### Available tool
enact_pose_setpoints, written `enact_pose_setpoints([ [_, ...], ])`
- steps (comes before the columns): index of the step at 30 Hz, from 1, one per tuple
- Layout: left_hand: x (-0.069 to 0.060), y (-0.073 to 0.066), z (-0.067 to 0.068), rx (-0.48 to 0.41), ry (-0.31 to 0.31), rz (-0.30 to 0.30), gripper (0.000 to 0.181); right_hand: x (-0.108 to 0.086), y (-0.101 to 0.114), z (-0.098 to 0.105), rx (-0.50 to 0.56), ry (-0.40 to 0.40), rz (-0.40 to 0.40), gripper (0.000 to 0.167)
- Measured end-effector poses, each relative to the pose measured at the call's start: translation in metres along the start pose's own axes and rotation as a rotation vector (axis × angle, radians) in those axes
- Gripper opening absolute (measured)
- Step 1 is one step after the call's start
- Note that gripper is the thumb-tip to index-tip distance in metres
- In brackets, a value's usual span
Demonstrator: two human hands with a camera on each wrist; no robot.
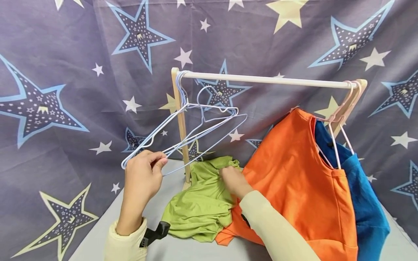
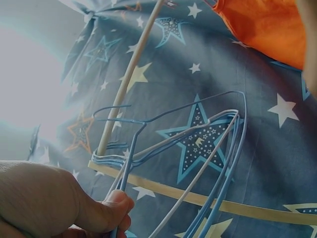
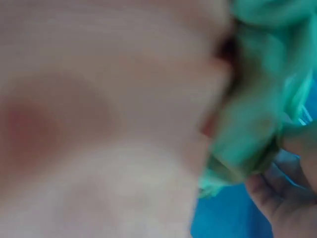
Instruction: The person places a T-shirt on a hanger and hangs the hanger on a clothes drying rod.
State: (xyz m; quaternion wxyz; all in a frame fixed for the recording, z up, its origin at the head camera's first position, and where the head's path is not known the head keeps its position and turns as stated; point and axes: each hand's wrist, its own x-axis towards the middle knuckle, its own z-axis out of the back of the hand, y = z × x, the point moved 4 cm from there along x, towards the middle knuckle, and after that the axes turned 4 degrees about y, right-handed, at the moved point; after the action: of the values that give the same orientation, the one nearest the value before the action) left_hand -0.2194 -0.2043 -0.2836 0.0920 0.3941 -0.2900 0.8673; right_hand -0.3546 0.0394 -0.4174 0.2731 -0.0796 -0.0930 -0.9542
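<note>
My left hand (image 1: 142, 177) pinches the lower corner of a light blue hanger (image 1: 204, 121), whose hook stands free of the rod. In the left wrist view, thumb and fingers of the left hand (image 2: 74, 203) grip the thin blue wire (image 2: 130, 158). Other white and blue hangers hang from the rod's left end, close against the held one. Below them lies a crumpled green shirt (image 1: 202, 203); my right hand (image 1: 235, 181) grips its upper right part. In the right wrist view, bunched green cloth (image 3: 252, 129) is between blurred fingers.
A wooden rack with a white rod (image 1: 267, 79) stands on a grey surface (image 1: 163, 250). At its right end an orange shirt (image 1: 294, 174) and a blue shirt (image 1: 365, 203) hang on pink hangers (image 1: 336, 145). A star-patterned curtain (image 1: 81, 32) is behind.
</note>
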Motion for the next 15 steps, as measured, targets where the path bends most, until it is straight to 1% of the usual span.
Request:
enact_pose_setpoints([
  [4, 0.0, -0.001, 0.001, 0.002, 0.012, 0.006, 0.002, -0.009, -0.009, 0.024, 0.098, 0.002, -0.024, 0.026],
  [7, 0.0, -0.002, 0.002, 0.002, 0.016, 0.001, 0.004, -0.015, -0.015, 0.039, 0.133, 0.009, -0.019, 0.036],
  [10, 0.0, -0.003, 0.003, 0.002, 0.017, -0.008, 0.004, -0.021, -0.021, 0.049, 0.163, 0.014, -0.014, 0.046],
  [13, 0.0, -0.003, 0.003, 0.005, 0.024, -0.01, 0.005, -0.029, -0.028, 0.056, 0.176, 0.027, -0.041, 0.047],
  [15, 0.0, -0.002, 0.003, 0.012, 0.034, -0.003, 0.005, -0.036, -0.033, 0.06, 0.176, 0.042, -0.066, 0.04],
])
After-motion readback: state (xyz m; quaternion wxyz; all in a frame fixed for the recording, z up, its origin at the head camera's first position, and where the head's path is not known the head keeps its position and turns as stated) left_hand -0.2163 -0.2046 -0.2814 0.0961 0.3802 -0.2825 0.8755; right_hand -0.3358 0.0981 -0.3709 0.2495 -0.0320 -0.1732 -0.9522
